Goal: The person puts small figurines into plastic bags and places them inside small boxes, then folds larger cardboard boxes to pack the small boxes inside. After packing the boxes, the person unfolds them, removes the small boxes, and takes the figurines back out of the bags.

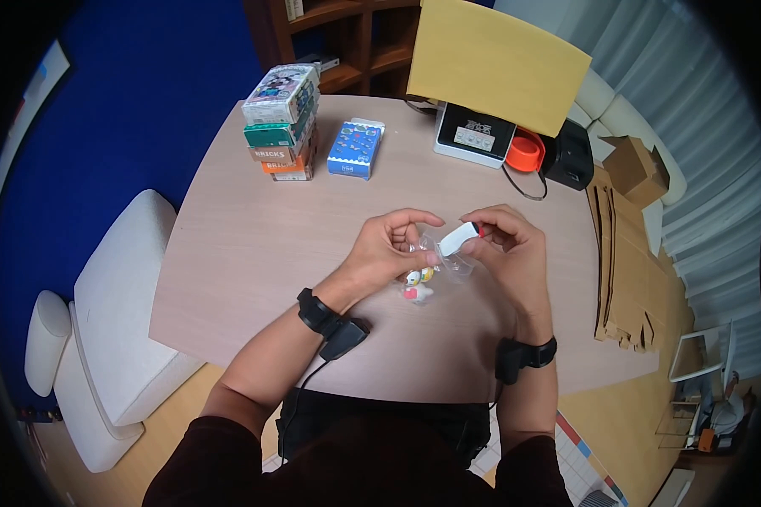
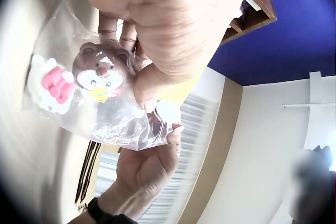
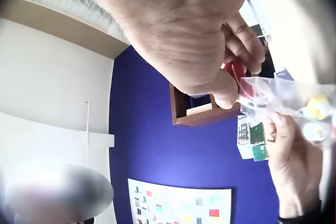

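My left hand (image 1: pixel 382 247) pinches a clear plastic bag (image 1: pixel 458 267) over the table, thumb against fingers. Inside the bag are small toy figures: a brown bear head (image 2: pixel 98 65) with a white muzzle, a white one with a pink bow (image 2: pixel 59 85), and a white-and-yellow one (image 3: pixel 316 109). My right hand (image 1: pixel 516 253) grips a small white handheld device (image 1: pixel 458 239) with a red end (image 1: pixel 480 230). The device's white tip meets the bag's edge beside my left thumb. In the right wrist view, my fingers hide most of the device.
Stacked toy boxes (image 1: pixel 281 122) and a blue box (image 1: pixel 355 149) stand at the back left. Behind my hands are a black-and-white machine (image 1: pixel 475 135) under a yellow sheet (image 1: pixel 499 63), a red-orange round thing (image 1: pixel 525 150) and a black device (image 1: pixel 569 156). Flattened cardboard (image 1: pixel 621 262) lies at right.
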The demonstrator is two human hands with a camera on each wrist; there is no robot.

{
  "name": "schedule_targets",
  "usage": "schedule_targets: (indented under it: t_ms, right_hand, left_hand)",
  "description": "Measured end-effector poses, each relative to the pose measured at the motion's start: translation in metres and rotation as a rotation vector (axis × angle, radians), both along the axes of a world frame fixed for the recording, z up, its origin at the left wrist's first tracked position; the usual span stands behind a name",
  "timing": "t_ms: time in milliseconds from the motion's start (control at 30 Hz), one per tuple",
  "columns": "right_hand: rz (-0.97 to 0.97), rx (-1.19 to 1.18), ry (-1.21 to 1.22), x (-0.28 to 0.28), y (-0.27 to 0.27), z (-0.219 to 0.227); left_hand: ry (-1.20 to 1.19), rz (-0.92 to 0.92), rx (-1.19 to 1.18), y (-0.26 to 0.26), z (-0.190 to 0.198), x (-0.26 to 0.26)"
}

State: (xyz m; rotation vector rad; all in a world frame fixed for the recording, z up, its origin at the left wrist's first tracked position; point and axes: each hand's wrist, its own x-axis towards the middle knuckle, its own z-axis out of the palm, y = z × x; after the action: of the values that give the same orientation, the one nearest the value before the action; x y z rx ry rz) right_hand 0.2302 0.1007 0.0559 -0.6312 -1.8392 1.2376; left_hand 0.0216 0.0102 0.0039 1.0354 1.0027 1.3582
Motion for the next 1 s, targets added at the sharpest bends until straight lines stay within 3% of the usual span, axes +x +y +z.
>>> schedule_targets:
  t_ms: [167,500,700,767,1000]
  right_hand:
    - [-0.233,0.238,-0.23,-0.008,-0.017,0.012]
    - [-0.226,0.355,-0.246,-0.015,-0.021,0.005]
    - [-0.282,0.291,-0.409,-0.021,-0.031,0.009]
    - [-0.175,0.392,-0.244,-0.022,-0.028,0.005]
    - [0.053,0.293,-0.207,-0.011,-0.02,0.005]
  left_hand:
    - [0.035,0.001,-0.011,0.0,-0.002,0.002]
    - [0.014,-0.02,-0.037,0.001,-0.005,0.002]
    - [-0.004,-0.008,-0.01,0.001,-0.006,0.004]
    - [-0.027,0.004,0.004,0.003,-0.011,0.005]
    - [-0.016,0.017,0.034,0.004,-0.01,0.005]
